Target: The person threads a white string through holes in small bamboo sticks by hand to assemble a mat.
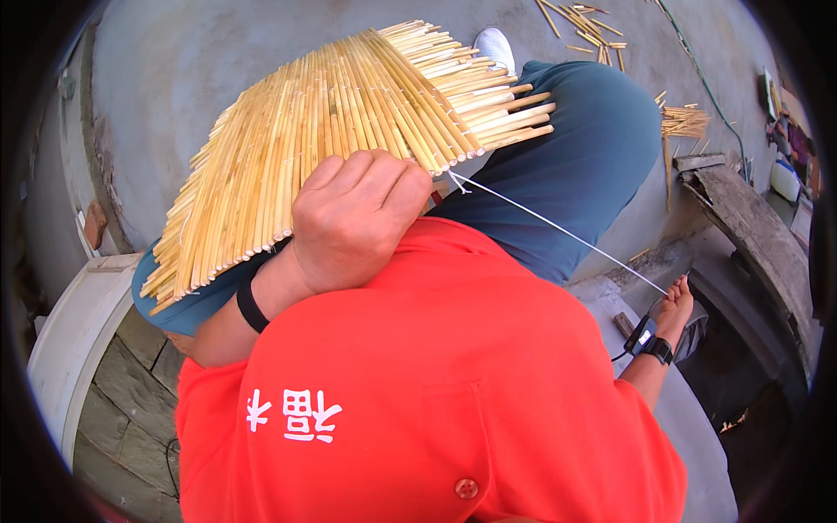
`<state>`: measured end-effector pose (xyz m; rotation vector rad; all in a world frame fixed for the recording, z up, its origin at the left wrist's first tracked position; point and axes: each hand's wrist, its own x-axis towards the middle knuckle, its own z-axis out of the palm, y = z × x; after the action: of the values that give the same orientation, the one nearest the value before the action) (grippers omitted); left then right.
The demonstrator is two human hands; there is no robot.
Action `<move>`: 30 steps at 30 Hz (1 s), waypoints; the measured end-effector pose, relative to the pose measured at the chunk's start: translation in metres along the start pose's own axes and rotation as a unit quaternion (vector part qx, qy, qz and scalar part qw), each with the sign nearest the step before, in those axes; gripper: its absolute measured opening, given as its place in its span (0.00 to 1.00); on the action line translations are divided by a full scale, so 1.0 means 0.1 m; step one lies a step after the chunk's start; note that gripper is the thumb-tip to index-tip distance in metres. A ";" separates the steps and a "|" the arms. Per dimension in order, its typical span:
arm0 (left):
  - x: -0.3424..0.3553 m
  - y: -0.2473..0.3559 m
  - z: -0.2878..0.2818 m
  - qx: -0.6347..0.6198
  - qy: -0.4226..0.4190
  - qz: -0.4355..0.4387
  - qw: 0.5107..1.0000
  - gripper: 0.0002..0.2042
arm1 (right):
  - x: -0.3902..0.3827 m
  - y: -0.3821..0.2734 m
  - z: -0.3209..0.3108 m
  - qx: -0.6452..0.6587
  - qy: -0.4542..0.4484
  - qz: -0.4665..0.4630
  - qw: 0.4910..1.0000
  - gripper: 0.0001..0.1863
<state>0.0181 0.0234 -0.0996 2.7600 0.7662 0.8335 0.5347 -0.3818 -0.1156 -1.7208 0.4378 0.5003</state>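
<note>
A mat of straw-coloured reed sticks (323,113), bound side by side, lies tilted across my lap. My left hand (357,213), a black band at its wrist, is closed over the mat's near edge; its fingertips are hidden. From a knotted tail at the mat's near right corner, a white string (558,225) runs taut and straight to the right. At its far end my right hand (676,307) is closed on the string, held out low at my right side. A small dark tip sticks up by those fingers, too small to name. A watch and a small device are on that wrist.
Loose cut sticks (593,30) lie on the grey floor at the far right, with a bundle of sticks (684,122) nearer. A weathered wooden board (754,227) stands beyond my right hand. A green hose (697,65) crosses the floor. A pale curved frame (78,340) is at left.
</note>
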 end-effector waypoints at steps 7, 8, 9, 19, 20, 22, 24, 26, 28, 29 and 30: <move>0.02 0.03 -0.02 -0.012 -0.015 -0.032 0.999 0.04 | 0.15 -0.02 -0.09 -0.017 0.018 -0.020 1.000 0.07; 0.02 0.03 -0.02 -0.012 -0.015 -0.032 0.999 0.04 | 0.17 -0.01 -0.09 -0.021 0.022 -0.018 0.999 0.07; 0.02 0.03 -0.02 -0.016 -0.018 -0.034 0.999 0.04 | 0.19 -0.01 -0.10 -0.022 0.022 -0.018 0.999 0.07; 0.07 -0.03 -0.06 -0.029 0.002 -0.029 0.999 0.06 | 0.36 -0.08 -0.05 0.002 -0.001 -0.065 0.998 0.07; 0.12 -0.07 -0.08 -0.021 0.011 -0.022 0.999 0.06 | 0.39 -0.11 0.01 0.020 -0.022 -0.079 0.996 0.07; 0.23 -0.16 -0.16 -0.012 0.017 -0.016 1.000 0.09 | 0.36 -0.36 0.18 0.042 -0.072 -0.122 0.989 0.07; 0.41 -0.21 -0.33 0.008 0.015 -0.026 1.000 0.11 | 0.15 -0.65 0.50 0.071 -0.134 -0.174 0.973 0.08; 0.59 -0.33 -0.41 0.011 0.021 -0.031 0.999 0.12 | 0.20 -0.99 0.37 0.082 -0.197 -0.216 0.953 0.08; 0.69 -0.49 -0.46 -0.049 0.025 -0.075 0.996 0.17 | 0.04 -1.17 0.51 0.108 -0.229 -0.238 0.938 0.08; 0.72 -0.58 -0.47 -0.046 0.013 -0.109 0.993 0.16 | -0.06 -1.19 0.58 0.126 -0.250 -0.257 0.925 0.08; 0.78 -0.64 -0.50 -0.036 0.018 -0.102 0.994 0.16 | -0.15 -1.23 0.65 0.138 -0.255 -0.259 0.921 0.08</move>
<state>0.0192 0.1186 -0.0397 2.5572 0.9850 0.8538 0.5826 -0.2930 -0.0189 -1.2950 -0.3091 0.4490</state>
